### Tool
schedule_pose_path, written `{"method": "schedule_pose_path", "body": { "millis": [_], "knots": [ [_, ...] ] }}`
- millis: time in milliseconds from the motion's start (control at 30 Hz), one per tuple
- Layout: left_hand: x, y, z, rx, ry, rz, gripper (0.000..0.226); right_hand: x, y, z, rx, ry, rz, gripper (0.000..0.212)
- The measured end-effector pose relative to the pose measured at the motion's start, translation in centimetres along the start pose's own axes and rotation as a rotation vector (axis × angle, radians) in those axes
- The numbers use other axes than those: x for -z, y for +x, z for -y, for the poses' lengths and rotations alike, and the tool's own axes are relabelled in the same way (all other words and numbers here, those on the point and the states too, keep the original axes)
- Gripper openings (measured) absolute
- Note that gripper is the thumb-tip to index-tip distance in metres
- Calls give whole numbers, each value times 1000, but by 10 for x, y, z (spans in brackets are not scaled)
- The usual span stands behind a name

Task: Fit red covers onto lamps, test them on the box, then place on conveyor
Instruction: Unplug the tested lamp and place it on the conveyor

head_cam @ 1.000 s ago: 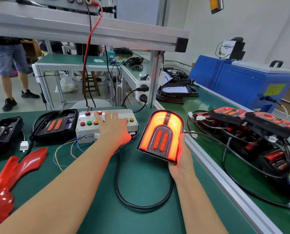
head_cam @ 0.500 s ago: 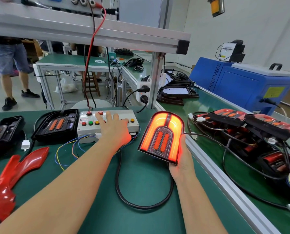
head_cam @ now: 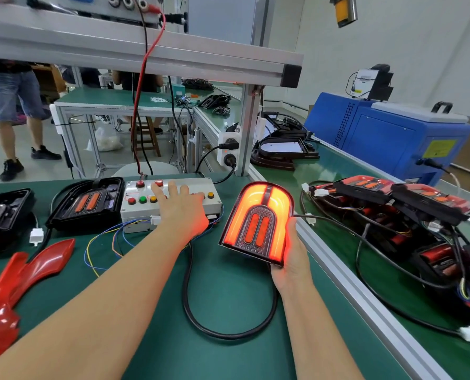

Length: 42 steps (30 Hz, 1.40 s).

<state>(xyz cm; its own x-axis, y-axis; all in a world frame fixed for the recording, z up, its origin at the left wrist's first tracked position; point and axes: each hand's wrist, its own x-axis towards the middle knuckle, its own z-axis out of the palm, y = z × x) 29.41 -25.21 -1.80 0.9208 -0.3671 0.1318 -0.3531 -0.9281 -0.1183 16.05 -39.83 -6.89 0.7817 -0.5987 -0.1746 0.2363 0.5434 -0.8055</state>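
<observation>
The right hand [head_cam: 291, 259] grasps the lit lamp [head_cam: 257, 220] upright near the worktop's right edge; the left hand [head_cam: 183, 212] lies flat, released, on the box [head_cam: 135, 209]. The trailing cable [head_cam: 190, 297] could snag and tug the plug loose when the lamp moves to the conveyor [head_cam: 338, 171]. The pressed button is hidden under the fingers.

lit red-covered lamp [head_cam: 257, 222] tilted upright, beside button box [head_cam: 171, 204]

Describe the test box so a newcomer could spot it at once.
Start at the green bench and look to its far edge, just left of the upright aluminium post. The test box is the pale grey case under the left hand, alone in carrying coloured round push buttons.
</observation>
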Motion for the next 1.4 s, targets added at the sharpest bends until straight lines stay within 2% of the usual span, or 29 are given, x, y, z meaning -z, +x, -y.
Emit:
{"method": "schedule_pose_path", "body": {
  "millis": [233, 367, 533, 767, 933, 1100, 1233, 1400],
  "knots": [
    [-3, -2, -2, 6, 3, -52, 61, 0, 0, 1, 24, -58, 4, 53],
    [-8, -4, -2, 20, -6, -73, 63, -1, 2, 1, 20, -90, -24, 41],
    [-10, -3, -2, 17, -6, -94, 61, -2, 3, 3, 27, -124, -44, 36],
    [-13, -4, -2, -1, -20, -122, 62, -4, 0, 7, 18, -230, 22, 27],
    [-14, -9, -1, -10, -50, -133, 67, -5, -2, 9, 16, -278, 12, 23],
    [-15, -34, 3, 2, -155, -244, 73, -2, -1, 8, 60, -394, -41, 19],
    [-27, -73, 22, 94, -304, -320, 78, -1, -2, 8, 102, -500, -75, 17],
    [-32, -106, 56, 252, -433, -340, 76, -1, -3, 7, 170, -671, -153, 18]
  ]
}}
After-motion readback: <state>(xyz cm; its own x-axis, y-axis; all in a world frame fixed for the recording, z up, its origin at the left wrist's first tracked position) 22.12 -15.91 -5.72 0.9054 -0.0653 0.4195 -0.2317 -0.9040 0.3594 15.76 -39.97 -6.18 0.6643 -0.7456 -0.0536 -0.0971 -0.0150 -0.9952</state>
